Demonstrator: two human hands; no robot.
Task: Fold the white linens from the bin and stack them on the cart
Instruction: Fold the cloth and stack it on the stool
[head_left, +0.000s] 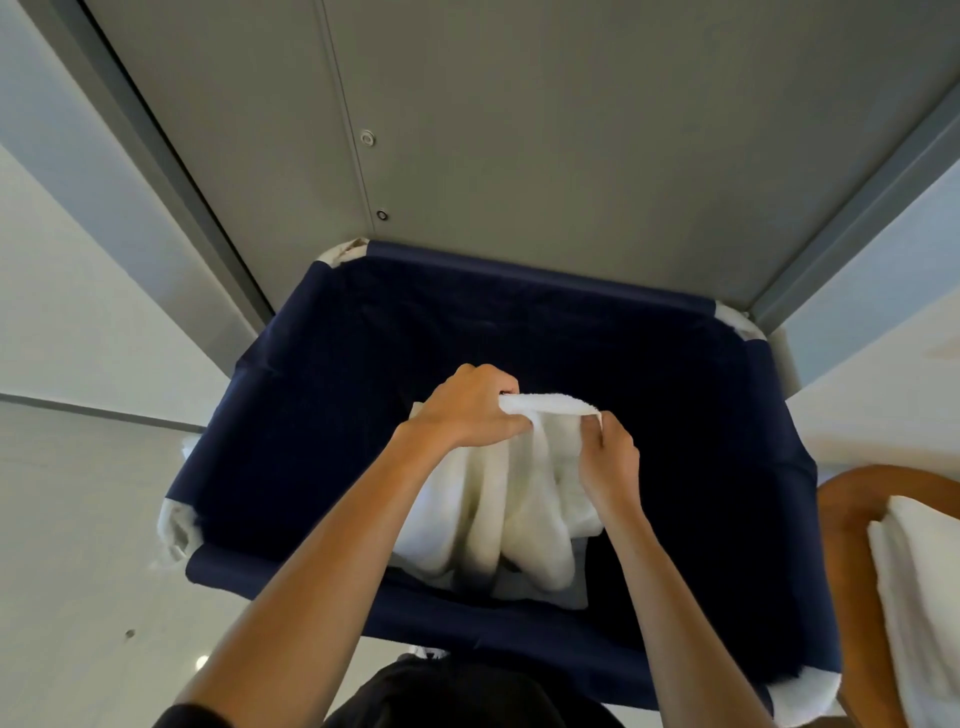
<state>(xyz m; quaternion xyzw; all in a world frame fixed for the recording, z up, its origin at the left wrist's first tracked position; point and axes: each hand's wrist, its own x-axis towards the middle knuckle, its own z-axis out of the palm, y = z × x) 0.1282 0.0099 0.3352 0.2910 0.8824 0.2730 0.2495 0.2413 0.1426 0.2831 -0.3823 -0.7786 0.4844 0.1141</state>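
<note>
Landmark: I take the navy bin as my reference for everything below.
Towel: the white towel hangs over the middle of the bin. Its top edge is raised and its loose folds drop inside toward the bin's near wall.
Left hand: my left hand has its fingers curled tight round the left end of that top edge.
Right hand: my right hand pinches the same edge between thumb and fingers, just beside the left.
Handling: I judge it soft, limp terry, light, grippy and in no way fragile. It will sag wherever it is unsupported, so I'd hold two corners of one edge, hands spread apart.
Cart: right of the bin, a brown cart carries a folded stack of white linen.
Cut off: the frame edge slices through both cart and stack.
Hidden: the towel's lower corners are lost in its folds, and my left fingertips are tucked behind the cloth. The bin's floor is too dark to tell whether more linens lie there. A paler cloth under the towel may be a separate piece; I cannot tell.
</note>
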